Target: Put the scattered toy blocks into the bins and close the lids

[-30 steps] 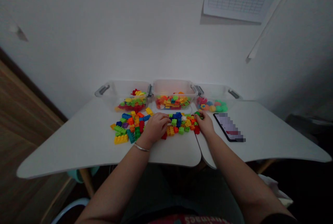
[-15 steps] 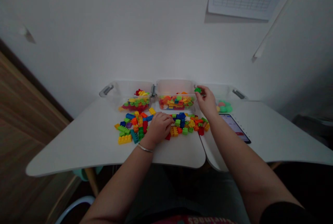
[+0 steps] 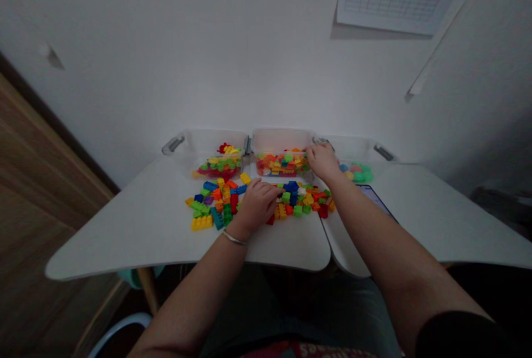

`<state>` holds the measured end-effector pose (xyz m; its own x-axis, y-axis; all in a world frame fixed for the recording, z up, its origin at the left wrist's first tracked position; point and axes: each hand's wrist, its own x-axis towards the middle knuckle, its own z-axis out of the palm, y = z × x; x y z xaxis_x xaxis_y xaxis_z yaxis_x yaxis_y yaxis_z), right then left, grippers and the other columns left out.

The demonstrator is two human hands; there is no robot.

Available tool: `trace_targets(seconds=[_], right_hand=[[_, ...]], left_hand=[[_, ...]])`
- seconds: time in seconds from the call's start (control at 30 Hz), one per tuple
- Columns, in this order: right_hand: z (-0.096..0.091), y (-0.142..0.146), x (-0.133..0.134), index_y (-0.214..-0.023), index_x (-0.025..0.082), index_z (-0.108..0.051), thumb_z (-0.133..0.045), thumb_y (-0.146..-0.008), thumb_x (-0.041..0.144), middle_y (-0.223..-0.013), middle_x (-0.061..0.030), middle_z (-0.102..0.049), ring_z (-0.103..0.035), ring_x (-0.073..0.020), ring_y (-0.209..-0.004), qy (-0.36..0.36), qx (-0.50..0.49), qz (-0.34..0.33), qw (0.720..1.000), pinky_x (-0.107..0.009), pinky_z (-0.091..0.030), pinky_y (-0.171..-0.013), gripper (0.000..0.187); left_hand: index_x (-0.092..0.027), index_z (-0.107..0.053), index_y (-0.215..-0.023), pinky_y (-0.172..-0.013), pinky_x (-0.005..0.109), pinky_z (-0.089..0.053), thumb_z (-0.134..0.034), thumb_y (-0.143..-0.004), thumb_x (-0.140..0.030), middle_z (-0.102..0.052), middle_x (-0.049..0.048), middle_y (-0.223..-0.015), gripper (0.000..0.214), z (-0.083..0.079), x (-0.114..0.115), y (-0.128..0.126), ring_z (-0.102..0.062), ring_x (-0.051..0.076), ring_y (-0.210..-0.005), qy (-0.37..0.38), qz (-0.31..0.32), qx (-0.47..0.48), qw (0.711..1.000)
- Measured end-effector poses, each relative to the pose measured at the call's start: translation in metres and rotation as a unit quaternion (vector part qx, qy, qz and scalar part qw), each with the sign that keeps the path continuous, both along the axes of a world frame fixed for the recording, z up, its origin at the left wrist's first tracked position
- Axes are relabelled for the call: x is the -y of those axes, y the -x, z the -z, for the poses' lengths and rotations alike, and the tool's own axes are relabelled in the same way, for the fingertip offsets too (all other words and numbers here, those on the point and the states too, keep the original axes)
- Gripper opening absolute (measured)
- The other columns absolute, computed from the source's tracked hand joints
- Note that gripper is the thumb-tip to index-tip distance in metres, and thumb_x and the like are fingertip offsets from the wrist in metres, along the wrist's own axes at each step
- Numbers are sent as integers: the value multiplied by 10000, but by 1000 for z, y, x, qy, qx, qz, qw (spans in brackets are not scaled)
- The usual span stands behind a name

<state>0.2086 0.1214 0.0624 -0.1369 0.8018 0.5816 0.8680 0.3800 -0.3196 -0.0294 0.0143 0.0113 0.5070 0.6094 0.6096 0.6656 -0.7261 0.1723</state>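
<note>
My left hand (image 3: 258, 204), with a bracelet (image 3: 234, 238) at its wrist, is closed over a pile of toy building bricks; what its fingers hold, if anything, is hidden. Left of it lie bricks such as a yellow brick (image 3: 201, 223) and a teal brick (image 3: 216, 218). Blue bricks (image 3: 292, 190) and a lime-green brick (image 3: 297, 211) are to its right. My right hand (image 3: 323, 162) reaches to the right end of the middle clear bin (image 3: 282, 139), fingers bent together and pointing down. No piece shows in them. Mixed colourful pieces (image 3: 280, 164) lie in that bin.
A left clear bin (image 3: 208, 139) holds red, yellow and green pieces. In the right clear bin (image 3: 353, 144) are pastel rounded pieces (image 3: 361, 172). A phone or tablet (image 3: 376, 198) lies partly under my right forearm. The white table (image 3: 145, 225) has a seam right of the pile.
My right hand has moved left and down to the middle bin's edge; the green piece it held is out of sight. My left hand stays on the pile.
</note>
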Motion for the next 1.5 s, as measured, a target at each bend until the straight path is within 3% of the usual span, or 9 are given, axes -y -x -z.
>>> trace_targets(seconds=[0.13,0.27,0.5,0.63,0.73,0.97,1.27,1.5], right_hand=[[0,-1,0,-940,182,-721,-371,-926,296,-984,-106,-736,-562,-273,-1063,2,14,-10,1000,-488,-313,-1054,368],[-5,-4,3,-924,173,-722,-393,-917,275,-998,-111,-731,-583,-260,-1050,6,12,-23,1000,-459,-349,-1038,345],[-12,-7,35,-1129,165,-661,-383,-927,314,-1160,-108,-693,-587,-251,-1111,-35,-71,-25,997,-421,-423,-982,374],[5,6,67,-1077,169,-657,-410,-910,313,-1111,-114,-700,-606,-255,-1055,-53,-139,-22,989,-415,-453,-936,331],[26,18,88,-1086,157,-658,-472,-876,301,-1104,-130,-698,-608,-274,-1040,-41,-85,-21,995,-423,-445,-938,316],[69,27,113,-1153,142,-637,-524,-857,252,-1126,-128,-686,-579,-288,-1052,-32,6,51,998,-450,-379,-1000,336],[73,27,113,-1174,176,-650,-520,-892,260,-1079,-103,-704,-585,-275,-1023,36,0,75,997,-410,-402,-935,322],[71,26,112,-1042,155,-681,-578,-844,288,-1032,-127,-703,-590,-278,-982,11,-72,83,994,-410,-439,-901,259]], left_hand=[[-211,-590,-1224,-1039,469,-394,-464,-857,-104,-712,64,-1044,402,-1,1,0,-626,212,-970,-3,-8,24,1000],[-205,-594,-1220,-1055,475,-386,-461,-851,-94,-720,54,-983,407,-2,1,0,-638,209,-938,2,-16,30,999],[-195,-608,-1193,-1034,479,-395,-470,-846,-86,-722,56,-979,389,-4,2,0,-630,213,-921,4,-14,23,1000],[-178,-663,-1044,-888,419,-467,-486,-859,-109,-705,69,-899,265,-3,1,0,-597,227,-874,-12,-9,11,1000],[-182,-680,-951,-840,397,-470,-508,-858,-119,-694,68,-875,205,-1,-1,0,-585,228,-868,-21,-1,4,1000],[-183,-685,-937,-868,400,-462,-502,-861,-119,-701,69,-904,209,2,-3,1,-586,229,-901,-29,3,2,1000],[-179,-687,-940,-876,402,-466,-517,-849,-112,-701,72,-923,204,1,-2,1,-594,231,-913,-18,6,2,1000],[-176,-691,-936,-878,403,-470,-528,-842,-110,-701,76,-931,199,0,-1,0,-602,231,-922,-2,10,-5,1000]])
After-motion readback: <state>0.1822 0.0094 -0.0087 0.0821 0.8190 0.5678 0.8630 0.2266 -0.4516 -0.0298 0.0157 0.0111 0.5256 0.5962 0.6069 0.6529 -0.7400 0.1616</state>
